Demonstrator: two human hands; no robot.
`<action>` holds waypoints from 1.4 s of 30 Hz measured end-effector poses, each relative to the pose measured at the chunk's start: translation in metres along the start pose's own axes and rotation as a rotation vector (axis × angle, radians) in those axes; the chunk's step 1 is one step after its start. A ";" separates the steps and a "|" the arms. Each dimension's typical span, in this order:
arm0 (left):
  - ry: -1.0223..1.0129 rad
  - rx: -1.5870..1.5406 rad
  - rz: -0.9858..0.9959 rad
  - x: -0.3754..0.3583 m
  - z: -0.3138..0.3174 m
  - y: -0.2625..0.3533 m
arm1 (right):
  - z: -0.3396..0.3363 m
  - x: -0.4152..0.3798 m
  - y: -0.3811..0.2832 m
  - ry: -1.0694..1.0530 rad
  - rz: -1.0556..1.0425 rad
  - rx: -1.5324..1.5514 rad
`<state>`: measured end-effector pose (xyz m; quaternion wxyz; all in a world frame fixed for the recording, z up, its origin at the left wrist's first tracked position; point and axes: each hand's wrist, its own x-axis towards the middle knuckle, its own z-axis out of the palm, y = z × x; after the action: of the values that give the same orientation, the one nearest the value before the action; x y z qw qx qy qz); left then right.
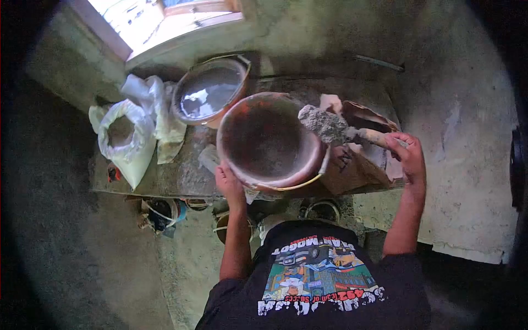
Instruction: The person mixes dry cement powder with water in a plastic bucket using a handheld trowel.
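Observation:
My right hand (406, 151) is wrapped round the wooden handle of a trowel (377, 137). A heap of grey powder (324, 124) covers the trowel's blade, which is over the right rim of a large reddish bucket (250, 179). The bucket's inside looks dusty and dark, and its wire handle hangs at the front right. At the bucket's near left edge, my left hand (229, 184) is closed on the rim. Beneath and beside the trowel lies an open brown paper sack (352, 173) with dark lettering.
Behind the reddish bucket stands another bucket (184, 107) of water. An open white sack (144, 151) and crumpled plastic bags (165, 124) sit to the left on the worktop (187, 184). More buckets (165, 212) are on the floor below. A wall and window (170, 25) rise behind.

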<state>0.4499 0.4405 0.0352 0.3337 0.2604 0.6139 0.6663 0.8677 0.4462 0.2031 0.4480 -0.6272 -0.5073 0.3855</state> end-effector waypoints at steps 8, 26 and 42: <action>-0.323 -0.076 -0.159 0.026 -0.030 0.008 | 0.107 -0.004 0.010 -0.062 -0.064 -0.058; -0.682 -0.299 -0.595 0.018 -0.022 0.048 | 0.172 -0.041 0.022 0.306 -0.150 -0.254; -0.730 -0.340 -0.588 0.034 -0.038 0.030 | 0.182 -0.052 0.008 0.294 0.283 0.157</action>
<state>0.3953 0.4410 0.0590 0.7382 0.2346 0.3871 0.5001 0.6899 0.4258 0.1417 0.5060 -0.7050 -0.3115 0.3872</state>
